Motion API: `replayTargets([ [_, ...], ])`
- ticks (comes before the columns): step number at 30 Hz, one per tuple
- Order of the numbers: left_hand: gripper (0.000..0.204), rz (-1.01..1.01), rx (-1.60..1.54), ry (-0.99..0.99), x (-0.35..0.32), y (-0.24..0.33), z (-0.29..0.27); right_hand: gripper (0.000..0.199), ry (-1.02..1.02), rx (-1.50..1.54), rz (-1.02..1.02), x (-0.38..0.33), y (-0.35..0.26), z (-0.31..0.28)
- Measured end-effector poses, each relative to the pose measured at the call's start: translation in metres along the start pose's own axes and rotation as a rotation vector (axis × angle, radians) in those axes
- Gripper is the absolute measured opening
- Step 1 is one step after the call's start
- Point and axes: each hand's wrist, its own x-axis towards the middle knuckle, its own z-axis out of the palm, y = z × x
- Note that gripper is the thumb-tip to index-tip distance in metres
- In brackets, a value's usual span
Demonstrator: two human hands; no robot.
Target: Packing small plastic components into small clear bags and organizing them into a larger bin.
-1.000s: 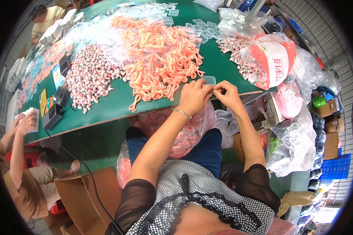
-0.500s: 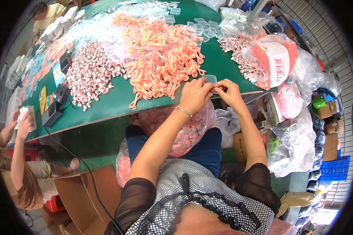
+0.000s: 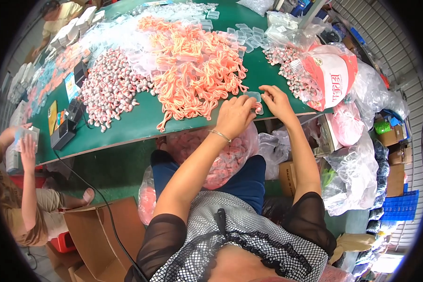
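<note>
Near the front edge of the green table [image 3: 263, 70], we see the left hand [image 3: 236, 113] with its fingers curled in and their tips closed on a small pinkish piece [image 3: 258, 108], mostly covered by the hand, so we cannot tell its exact shape. A bangle [image 3: 221, 136] circles that wrist. Just beyond these fingertips we find a small clear plastic box [image 3: 254, 96], between the two hands and close to the table's edge. The right hand [image 3: 276, 103] is just to the right of the box, its thumb and fingers spread apart, and we make out nothing in its grasp. To the left of the hands we have a broad heap of looped orange cords [image 3: 197, 70], and beside it, farther left, a pile of small pink-and-grey pieces [image 3: 110, 87]. Past the cords we notice more clear boxes [image 3: 249, 35] scattered about. On the right, a red-and-white bag [image 3: 331, 77] lies next to another cluster of little pieces [image 3: 291, 77]. Below the table's edge, between the person's knees, we see a transparent bag [image 3: 225, 157] full of pink things. At far left, a co-worker's hand [image 3: 28, 148] touches a pale box-like object [image 3: 21, 136].
</note>
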Motion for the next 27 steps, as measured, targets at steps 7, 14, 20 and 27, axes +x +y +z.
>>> replayTargets([
  [7,0.035,-0.020,-0.108,0.090,0.002,-0.003,0.002,0.017,-0.055,0.138,-0.034,-0.016,-0.008,-0.007],
  [14,0.018,-0.145,-0.138,0.101,0.024,0.000,0.000,0.014,0.008,0.138,-0.095,-0.038,-0.004,0.000],
  [20,0.017,-0.139,0.034,-0.067,0.043,0.001,0.006,0.014,0.047,0.110,-0.145,-0.040,-0.004,0.008],
  [27,0.014,-0.076,0.107,-0.075,0.049,0.001,0.009,0.013,0.053,0.082,-0.174,-0.041,-0.002,0.007],
])
